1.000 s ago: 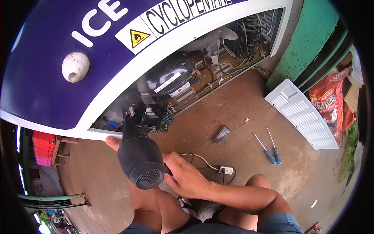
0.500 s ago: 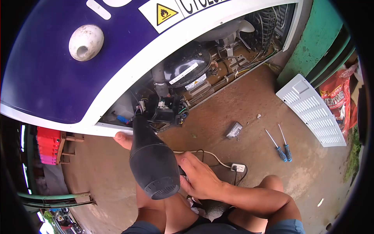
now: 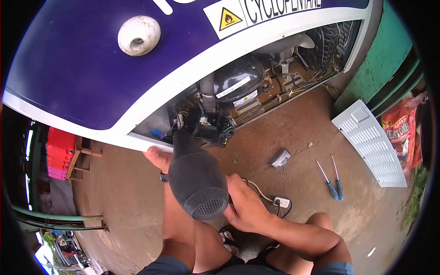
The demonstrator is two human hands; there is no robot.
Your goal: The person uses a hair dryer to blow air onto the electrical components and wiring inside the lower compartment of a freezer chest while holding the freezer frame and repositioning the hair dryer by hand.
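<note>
My right hand [image 3: 247, 204] is closed around the handle of a black hair dryer [image 3: 197, 176], whose grilled rear end faces me. The dryer's nozzle points into the open compartment of a blue and white appliance [image 3: 151, 87], close to a black electrical box [image 3: 208, 126] with wires. Just below the compartment's white lower edge is my left hand [image 3: 160, 160]. One digit sticks out to the left there; the dryer covers its other fingers. Behind the box sits a black compressor [image 3: 240, 80] with a thick dark pipe [image 3: 207, 89] beside it.
Two blue-handled screwdrivers [image 3: 334, 188], a small grey part [image 3: 281, 158] and a white power outlet [image 3: 281, 202] with cords lie on the floor. A white vented panel [image 3: 371, 142] rests at the right, by a red bag [image 3: 398, 130]. Red stacked items [image 3: 61, 153] stand left.
The view has shifted, so the appliance and floor items appear further right. The dryer stays in my right hand, nozzle still toward the compartment. More of my left hand and a dark wristband now show.
</note>
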